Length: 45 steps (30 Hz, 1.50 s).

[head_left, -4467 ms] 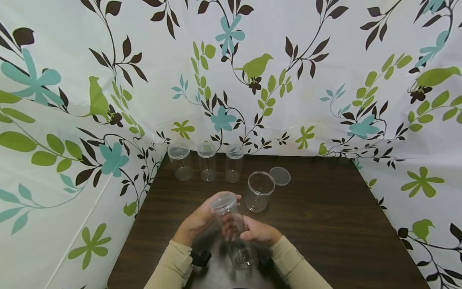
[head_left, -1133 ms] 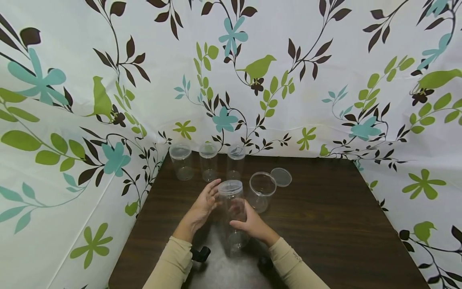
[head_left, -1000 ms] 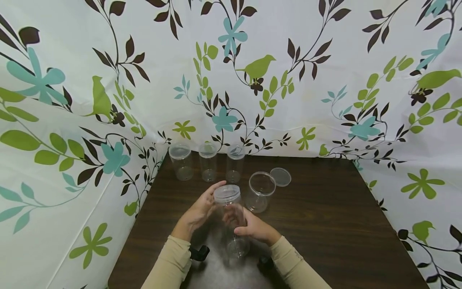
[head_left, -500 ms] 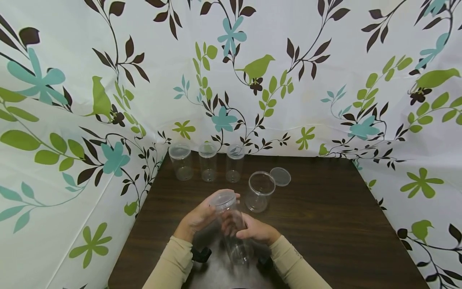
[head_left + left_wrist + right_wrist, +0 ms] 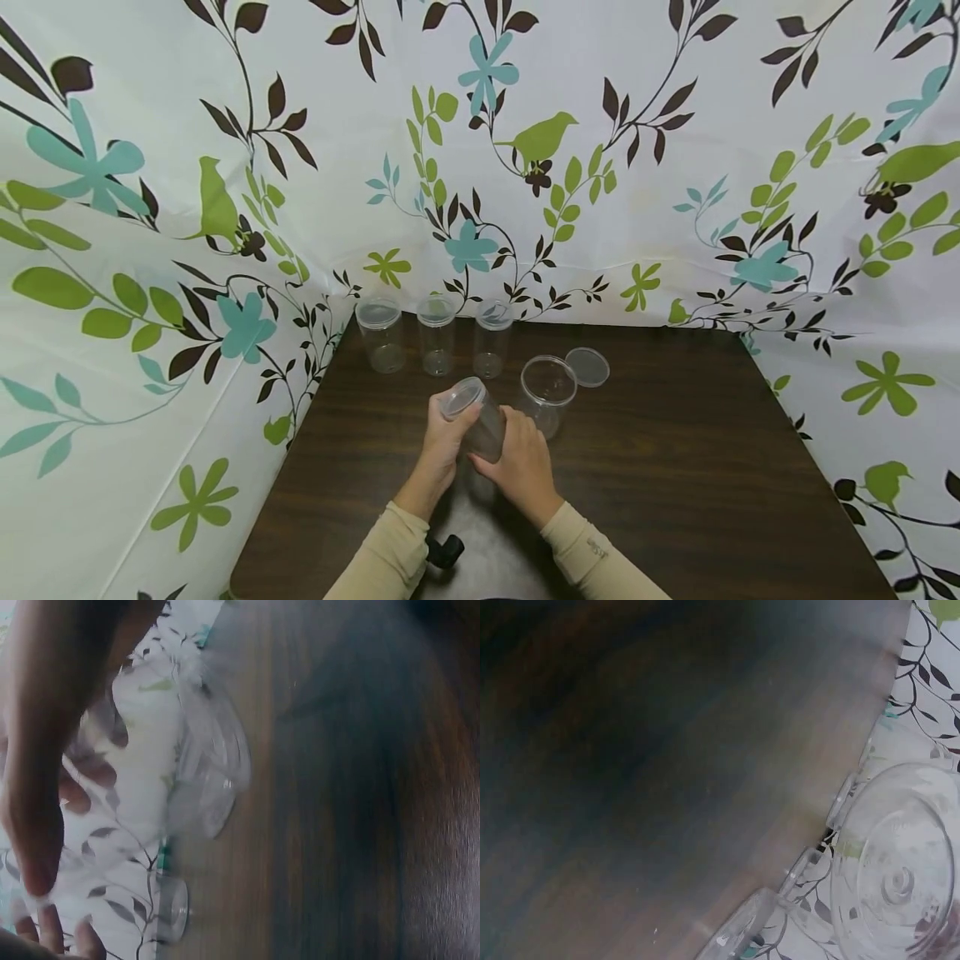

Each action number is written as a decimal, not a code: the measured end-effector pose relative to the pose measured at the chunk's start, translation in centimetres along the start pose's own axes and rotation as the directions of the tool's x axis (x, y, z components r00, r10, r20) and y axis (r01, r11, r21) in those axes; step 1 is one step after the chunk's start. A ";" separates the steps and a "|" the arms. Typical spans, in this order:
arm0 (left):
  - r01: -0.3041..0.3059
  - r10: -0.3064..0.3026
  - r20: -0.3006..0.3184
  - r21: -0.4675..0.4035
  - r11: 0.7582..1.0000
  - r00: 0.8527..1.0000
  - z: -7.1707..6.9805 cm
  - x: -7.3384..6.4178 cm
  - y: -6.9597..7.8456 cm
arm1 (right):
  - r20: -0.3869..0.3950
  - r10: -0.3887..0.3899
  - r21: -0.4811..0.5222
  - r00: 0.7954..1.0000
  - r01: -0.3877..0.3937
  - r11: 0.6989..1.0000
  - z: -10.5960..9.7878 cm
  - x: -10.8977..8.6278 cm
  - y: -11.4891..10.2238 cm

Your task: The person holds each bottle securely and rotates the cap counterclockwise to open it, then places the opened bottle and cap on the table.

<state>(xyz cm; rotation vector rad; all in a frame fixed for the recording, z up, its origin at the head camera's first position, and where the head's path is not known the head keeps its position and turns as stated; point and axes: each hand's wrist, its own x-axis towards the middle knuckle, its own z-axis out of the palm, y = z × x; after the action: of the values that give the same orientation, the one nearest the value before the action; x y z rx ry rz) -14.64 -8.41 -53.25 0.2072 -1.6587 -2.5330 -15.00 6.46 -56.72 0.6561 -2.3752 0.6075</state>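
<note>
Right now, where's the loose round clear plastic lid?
In the head view, the lid lies right of centre on the dark brown table, just beyond and right of the open cylindrical clear plastic jar.

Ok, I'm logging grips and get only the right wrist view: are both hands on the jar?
Observer: Yes, the head view shows the left hand gripping near the top of the jar and the right hand lower down.
Operator: Is it upright?
Observer: No, in the head view it's tilted, its top leaning left.
Operator: Anything lying loose?
Observer: A lid lies on the table, behind and right of an open jar.
</note>
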 end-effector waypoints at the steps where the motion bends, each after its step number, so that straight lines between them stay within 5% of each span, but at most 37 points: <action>1: -0.001 0.001 -0.024 -0.004 1.000 1.000 0.3 0.0 -0.2 | -0.022 -0.008 -0.016 1.000 0.007 1.000 0.1 -0.1 0.0; 7: 0.000 0.000 -0.063 -0.006 1.000 0.998 0.8 0.0 -0.6 | -0.043 -0.030 -0.031 0.999 0.029 0.999 0.1 -0.2 0.2; 11: -0.020 0.020 0.001 0.016 1.000 1.000 0.4 0.0 -0.4 | -0.017 -0.014 -0.005 1.000 0.014 1.000 -0.2 -0.1 0.2; 14: -0.046 0.043 0.097 0.029 0.999 0.994 -0.3 0.1 -0.3 | 0.079 0.054 0.104 0.995 -0.062 0.993 -0.6 0.1 0.3; 16: -0.048 0.043 0.178 0.026 0.999 0.983 -1.2 0.2 -0.2 | 0.211 0.111 0.255 0.971 -0.164 0.953 -1.0 0.1 0.4; 18: -0.036 0.035 0.268 0.000 0.999 0.963 -2.2 0.4 0.1 | 0.364 0.123 0.449 0.923 -0.290 0.845 -1.5 0.3 0.8; 22: 0.006 0.018 0.452 -0.050 0.999 0.892 -3.9 0.8 1.1 | 0.577 -0.048 0.725 0.815 -0.484 0.489 -2.7 0.7 1.7; 24: 0.017 0.026 0.530 -0.075 0.997 0.848 -4.4 1.0 1.6 | 0.610 -0.172 0.772 0.773 -0.531 0.351 -3.2 0.9 1.9; 27: 0.024 0.048 0.621 -0.106 0.994 0.782 -4.8 1.4 2.0 | 0.602 -0.325 0.799 0.730 -0.542 0.261 -3.5 1.0 2.1; 32: 0.006 0.103 0.756 -0.140 0.990 0.647 -5.0 1.7 2.1 | 0.566 -0.472 0.814 0.676 -0.551 0.185 -3.6 1.1 1.9; 35: -0.012 0.102 0.796 -0.118 0.993 0.596 -4.9 1.8 2.1 | 0.556 -0.500 0.811 0.664 -0.565 0.152 -3.6 1.1 1.9; 37: -0.022 0.086 0.799 -0.091 0.996 0.595 -4.7 1.8 2.2 | 0.556 -0.505 0.810 0.660 -0.566 0.152 -3.6 1.0 2.0; 40: -0.027 0.066 0.777 -0.062 0.998 0.626 -4.5 1.7 2.3 | 0.575 -0.473 0.807 0.668 -0.559 0.191 -3.5 0.9 2.1; 42: -0.037 0.053 0.730 -0.037 0.999 0.681 -4.3 1.4 2.3 | 0.602 -0.394 0.799 0.695 -0.533 0.279 -3.4 0.8 2.2; 45: -0.053 0.021 0.586 0.037 0.998 0.810 -3.7 0.9 2.2 | 0.606 -0.195 0.744 0.771 -0.463 0.482 -3.1 0.5 1.9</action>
<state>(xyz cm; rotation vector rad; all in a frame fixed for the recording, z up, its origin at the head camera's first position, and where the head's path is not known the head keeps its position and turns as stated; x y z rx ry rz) -14.81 -12.75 -52.75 -0.6762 -1.8789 -2.6870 -15.19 9.51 -54.66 1.2493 -2.5850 2.0766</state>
